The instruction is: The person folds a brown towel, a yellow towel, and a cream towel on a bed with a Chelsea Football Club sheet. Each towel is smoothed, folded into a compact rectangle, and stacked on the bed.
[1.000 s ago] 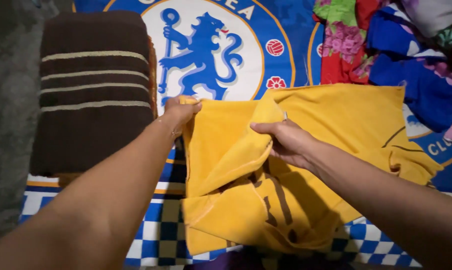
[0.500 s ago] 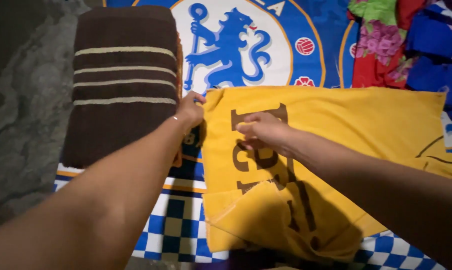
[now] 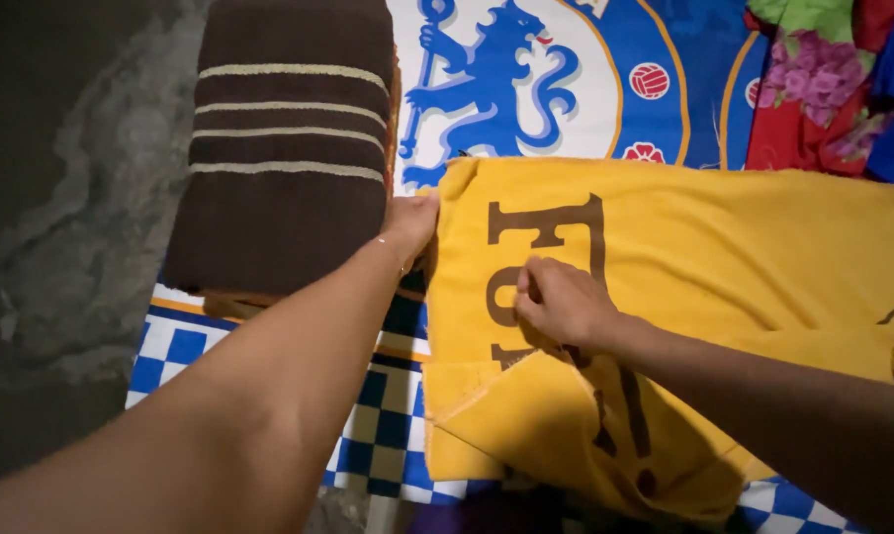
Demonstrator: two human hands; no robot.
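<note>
Since a sec ago the yellow towel (image 3: 724,247) has gone from bunched up to spread flat w/ its dark print showing, and the right hand (image 3: 558,302) has dropped from the fold onto the print. Left hand (image 3: 412,220) pinches the towel's left edge at 9 o'clock; right hand rests curled on the cloth, can't tell if it's gripping. Towel lies on the blue sheet (image 3: 605,59), just right of the folded brown towel (image 3: 289,148); looks early on — top smoothed, near corner at 6 o'clock still flopped over, no neat fold yet.
</note>
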